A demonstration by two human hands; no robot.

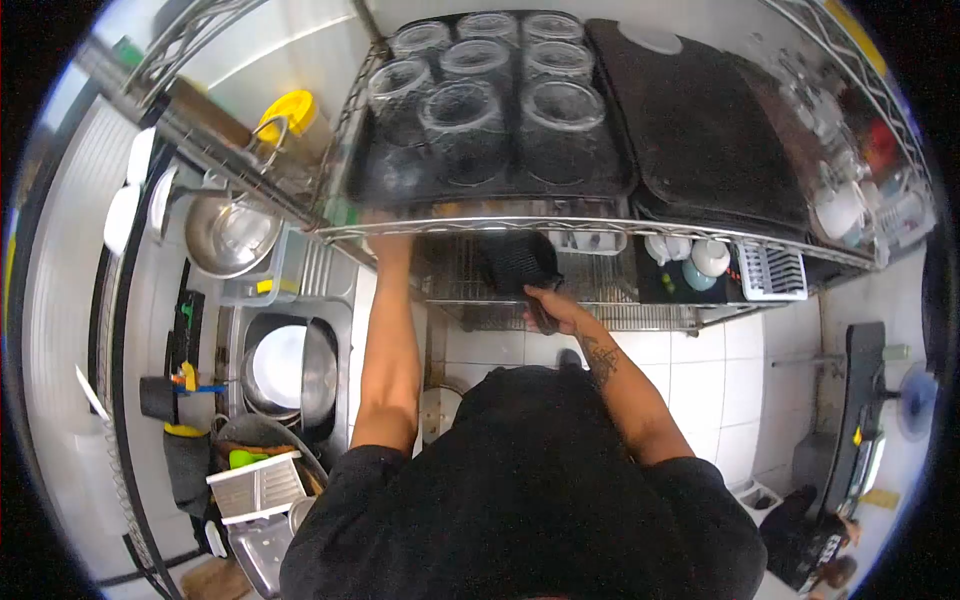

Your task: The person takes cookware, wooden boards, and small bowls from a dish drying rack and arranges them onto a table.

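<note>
My right hand (pixel 555 308) is closed round the handle of a black, dark-textured utensil (pixel 522 262). Its broad end reaches in over the lower wire shelf (pixel 465 275), under the top shelf; I cannot make out its exact kind. My left hand (pixel 388 240) reaches in at the left end of the rack, beneath the front edge of the top shelf. Its fingers are hidden or blurred there, so whether it holds anything does not show. Above both hands, a black tray (pixel 490 190) carries several upturned clear glasses (pixel 460 108).
Dark trays (pixel 700 110) lie at the top shelf's right. Cups (pixel 710 257) and a white rack (pixel 772 272) stand below. To the left, a sink (pixel 235 340) holds pans and a white bowl (pixel 290 365). Another person (pixel 800 540) is at the lower right.
</note>
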